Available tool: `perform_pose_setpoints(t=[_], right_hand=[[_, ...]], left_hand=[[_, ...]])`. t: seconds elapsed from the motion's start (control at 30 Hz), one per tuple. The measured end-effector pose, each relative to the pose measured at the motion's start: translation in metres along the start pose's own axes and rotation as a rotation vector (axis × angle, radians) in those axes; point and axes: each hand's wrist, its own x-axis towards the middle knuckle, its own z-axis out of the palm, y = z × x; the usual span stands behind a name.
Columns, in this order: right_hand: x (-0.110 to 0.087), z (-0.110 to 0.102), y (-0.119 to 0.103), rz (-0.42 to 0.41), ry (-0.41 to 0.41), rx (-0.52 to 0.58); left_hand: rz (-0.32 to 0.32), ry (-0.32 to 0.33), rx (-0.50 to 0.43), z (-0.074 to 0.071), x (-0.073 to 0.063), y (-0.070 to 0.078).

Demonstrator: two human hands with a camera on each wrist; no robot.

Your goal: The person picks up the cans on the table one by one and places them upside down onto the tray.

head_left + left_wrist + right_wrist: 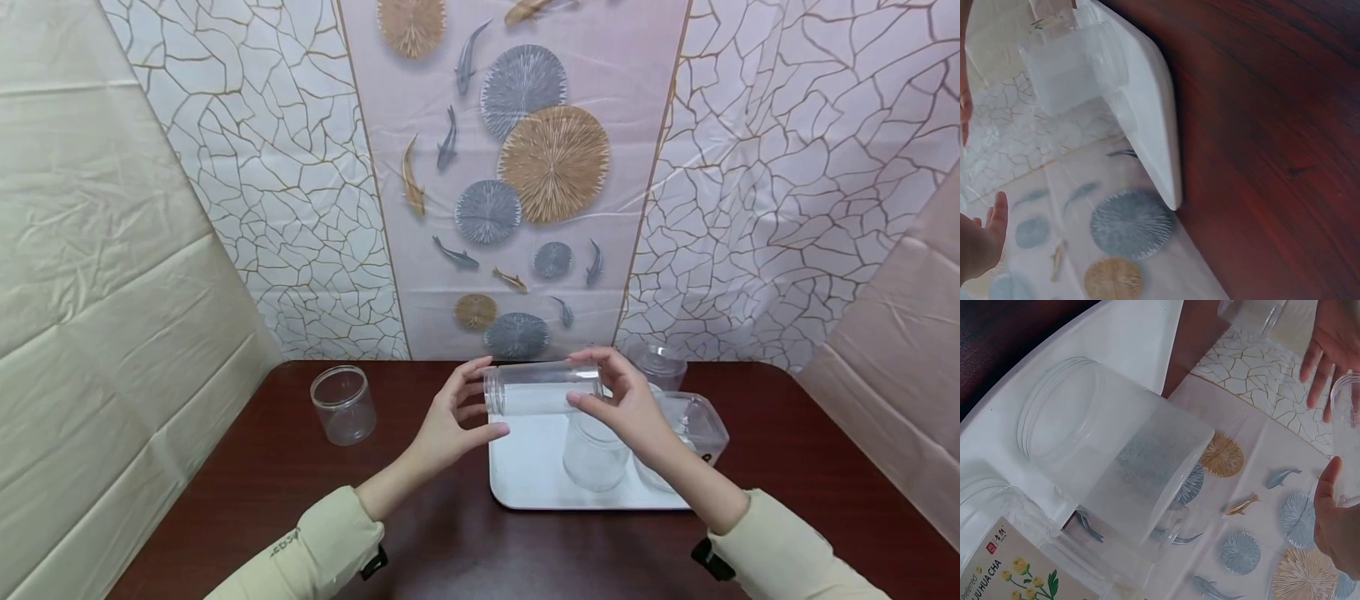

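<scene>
In the head view, my right hand (626,404) holds a clear cylindrical jar (540,387) on its side above the white tray, thumb and fingers around its right end. My left hand (450,412) has its fingers spread beside the jar's threaded left end, thumb below. The right wrist view shows those spread fingers (1319,372) apart from the jar (1349,434). Under the held jar, another clear jar (596,458) stands on the tray (525,483), its threaded rim (1054,406) down.
Another clear jar (343,408) stands upright on the dark red table (420,533) at left. Behind my right forearm are a clear rectangular container (701,421) and another clear jar (660,367). A printed tea label (1022,569) shows in the right wrist view. A patterned cloth wall (517,250) borders the back.
</scene>
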Motion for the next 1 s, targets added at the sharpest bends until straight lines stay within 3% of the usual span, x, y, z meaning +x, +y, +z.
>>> perform_pose_setpoints(t=[0.2, 0.57, 0.83, 1.0], right_hand=[[0.000, 0.000, 0.000, -0.021, 0.013, -0.036], [0.001, -0.001, 0.002, -0.053, 0.031, -0.009], [0.002, -0.002, 0.004, -0.052, 0.031, 0.011], [0.002, -0.003, 0.005, -0.034, 0.028, -0.002]], left_hand=[[-0.056, -0.055, 0.084, -0.005, -0.007, -0.021], [-0.118, -0.260, 0.595, -0.006, -0.022, -0.059], [-0.135, -0.402, 0.841, 0.002, -0.029, -0.077], [-0.194, -0.445, 0.930, 0.006, -0.031, -0.085]])
